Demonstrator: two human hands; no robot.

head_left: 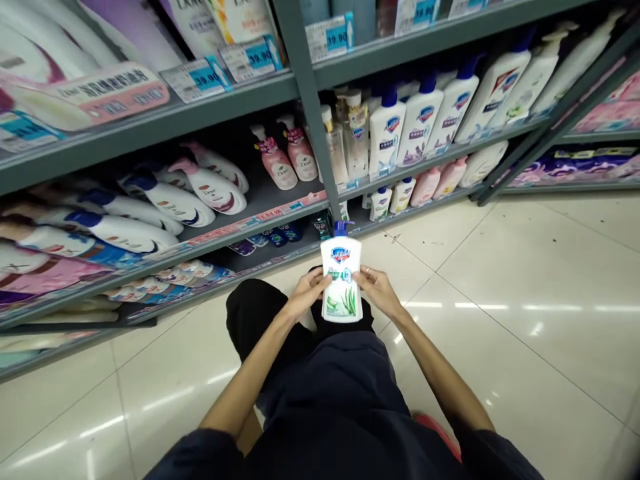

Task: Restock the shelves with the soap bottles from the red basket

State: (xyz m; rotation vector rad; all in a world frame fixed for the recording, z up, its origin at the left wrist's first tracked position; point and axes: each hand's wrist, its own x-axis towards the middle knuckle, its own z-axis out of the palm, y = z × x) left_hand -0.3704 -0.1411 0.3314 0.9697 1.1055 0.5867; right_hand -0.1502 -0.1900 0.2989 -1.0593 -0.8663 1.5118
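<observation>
A white pump bottle (341,300) with a blue pump top and a green aloe picture is held upright above my knees, its label facing me. My left hand (309,293) grips its left side, thumb on the front. On the opposite edge, my right hand (377,290) holds it the same way, with a ring on one finger. The fingers behind the bottle are hidden. Just beyond it, small pump bottles (381,204) stand on the low shelf.
Grey shelving (300,80) runs across the front, packed with white pump bottles (387,137), pink bottles (280,167) and lying bottles (165,200). Blue price tags (203,79) line the upper edges. Purple packages (575,163) sit at the far right. Glossy floor tiles (500,267) extend rightward.
</observation>
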